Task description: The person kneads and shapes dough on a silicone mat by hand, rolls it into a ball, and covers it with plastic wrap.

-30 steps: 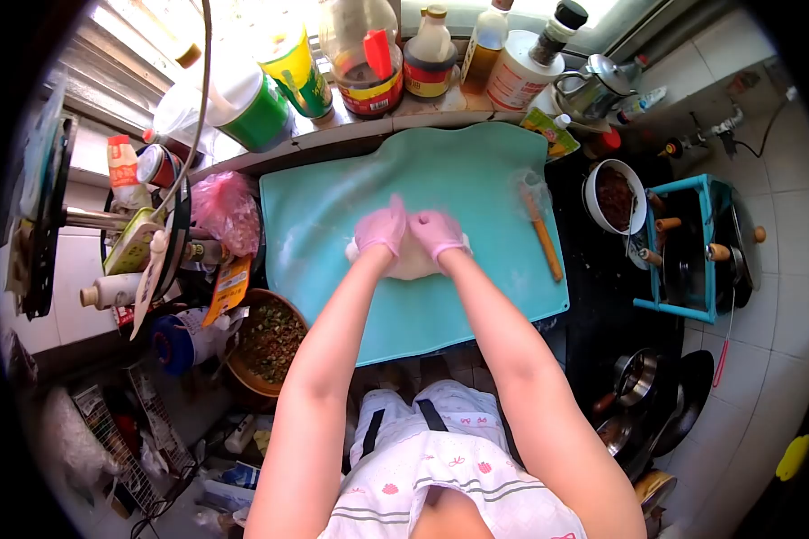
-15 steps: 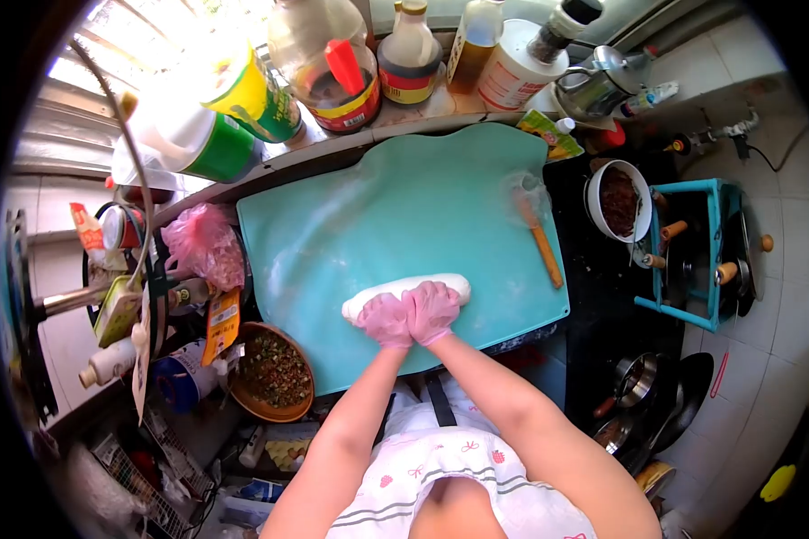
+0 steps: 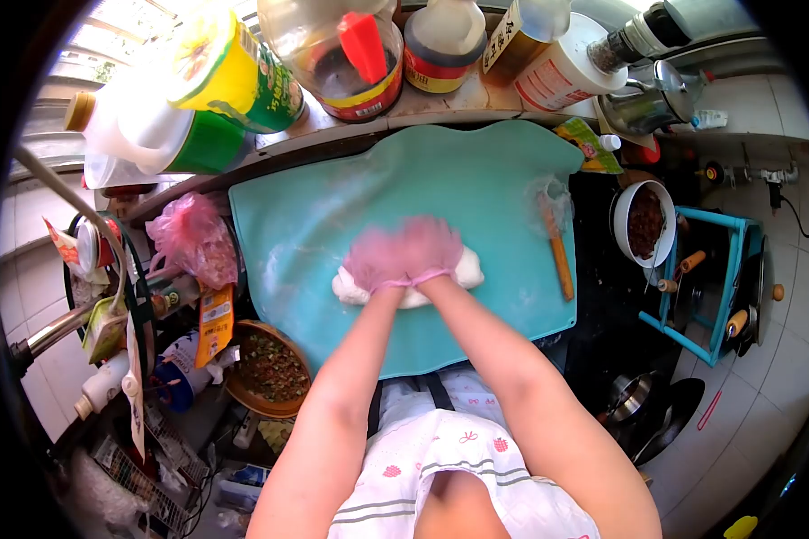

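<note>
Finding: both hands have changed position. The left hand and the right hand, each in a thin pink glove, were at the near side of the white dough half a second ago; they now reach across its middle, and the wrists are above its near edge. The dough lies crosswise on the turquoise mat, its two ends showing beyond the gloves. It sits farther from the near edge of the mat than before.

State of the grip: the hands are side by side and touching, set down on the dough. The fingers are blurred; whether they curl into it or lie flat, I cannot tell.

Assessment: the shift is judged to be a forward push, with pressure passed to the middle of the dough.

Surroundings: a wooden rolling pin lies on the right part of the mat, well apart from the hands
</note>
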`<action>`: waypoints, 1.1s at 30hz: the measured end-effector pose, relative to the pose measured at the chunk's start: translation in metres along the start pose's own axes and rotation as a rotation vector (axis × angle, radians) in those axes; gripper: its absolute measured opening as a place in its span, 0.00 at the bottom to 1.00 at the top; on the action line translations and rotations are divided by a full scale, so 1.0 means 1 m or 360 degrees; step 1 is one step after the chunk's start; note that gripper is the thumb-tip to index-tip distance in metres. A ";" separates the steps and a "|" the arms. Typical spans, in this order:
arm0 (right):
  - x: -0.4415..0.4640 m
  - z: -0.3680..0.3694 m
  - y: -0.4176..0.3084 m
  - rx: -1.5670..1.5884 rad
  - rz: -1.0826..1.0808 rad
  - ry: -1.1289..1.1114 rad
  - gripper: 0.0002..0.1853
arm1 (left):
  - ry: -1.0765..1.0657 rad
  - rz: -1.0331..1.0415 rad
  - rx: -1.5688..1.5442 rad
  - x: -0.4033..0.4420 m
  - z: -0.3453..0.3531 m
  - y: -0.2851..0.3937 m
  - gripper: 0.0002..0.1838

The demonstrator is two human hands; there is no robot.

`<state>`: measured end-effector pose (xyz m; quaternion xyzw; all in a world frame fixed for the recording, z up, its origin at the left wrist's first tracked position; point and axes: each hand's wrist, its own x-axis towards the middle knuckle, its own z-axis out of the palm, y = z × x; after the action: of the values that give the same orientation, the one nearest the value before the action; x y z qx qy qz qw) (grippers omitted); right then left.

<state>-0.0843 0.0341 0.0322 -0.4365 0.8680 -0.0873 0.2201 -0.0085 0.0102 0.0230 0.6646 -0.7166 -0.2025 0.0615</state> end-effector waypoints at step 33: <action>-0.067 0.034 0.021 -0.0034 -0.0442 0.0137 0.18 | 0.0240 0.0655 -0.0105 -0.057 0.028 -0.061 0.19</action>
<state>-0.0489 0.1014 0.0150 -0.5506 0.8088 -0.1262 0.1638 0.0443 0.0695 -0.0144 0.5152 -0.8235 -0.1587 0.1765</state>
